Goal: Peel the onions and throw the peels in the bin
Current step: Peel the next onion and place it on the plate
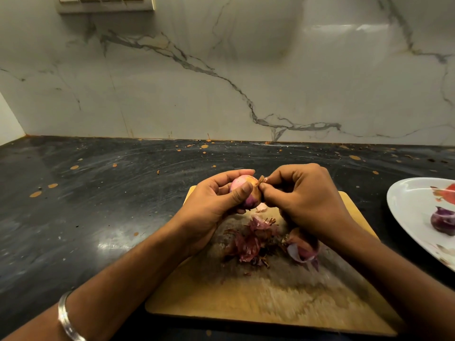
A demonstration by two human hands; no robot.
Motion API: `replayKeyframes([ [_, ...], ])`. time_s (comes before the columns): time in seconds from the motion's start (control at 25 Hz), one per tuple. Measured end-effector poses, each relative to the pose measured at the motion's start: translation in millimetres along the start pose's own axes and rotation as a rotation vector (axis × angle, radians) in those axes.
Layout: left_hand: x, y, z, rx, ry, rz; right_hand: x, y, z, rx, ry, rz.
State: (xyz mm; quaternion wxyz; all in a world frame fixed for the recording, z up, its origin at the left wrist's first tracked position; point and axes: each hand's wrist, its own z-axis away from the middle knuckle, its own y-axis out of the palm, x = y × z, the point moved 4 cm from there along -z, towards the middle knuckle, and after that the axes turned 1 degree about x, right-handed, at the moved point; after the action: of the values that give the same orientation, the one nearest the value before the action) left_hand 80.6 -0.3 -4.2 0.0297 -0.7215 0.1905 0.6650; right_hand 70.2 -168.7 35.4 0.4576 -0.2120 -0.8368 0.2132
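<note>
While the left hand (216, 200) cups a half-peeled pinkish round onion (245, 193) at frame centre, the right hand (302, 200) pinches its papery brown peel (260, 180)

A dark, speckled stone countertop (103, 198) spans the lower field from 9 o'clock to 3 o'clock, its surface smeared and dotted with orange spots. Behind it, filling the upper field toward 12 o'clock, rises a glossy white marble-patterned backsplash (221, 82) crossed by grey veins; a bright reflection of light lies on it near 1 o'clock. A switch panel (105, 3) sits on the wall at 11 o'clock, cut by the frame edge. A plain white side wall (8, 121) meets the counter at 9 o'clock.
</note>
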Motion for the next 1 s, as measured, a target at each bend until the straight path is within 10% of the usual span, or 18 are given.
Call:
replayKeyframes([
  [1.0, -11.0, 2.2, 1.3, 0.069, -0.009, 0.109, -3.9, -10.9, -0.1, -0.183, 0.093, -0.026],
])
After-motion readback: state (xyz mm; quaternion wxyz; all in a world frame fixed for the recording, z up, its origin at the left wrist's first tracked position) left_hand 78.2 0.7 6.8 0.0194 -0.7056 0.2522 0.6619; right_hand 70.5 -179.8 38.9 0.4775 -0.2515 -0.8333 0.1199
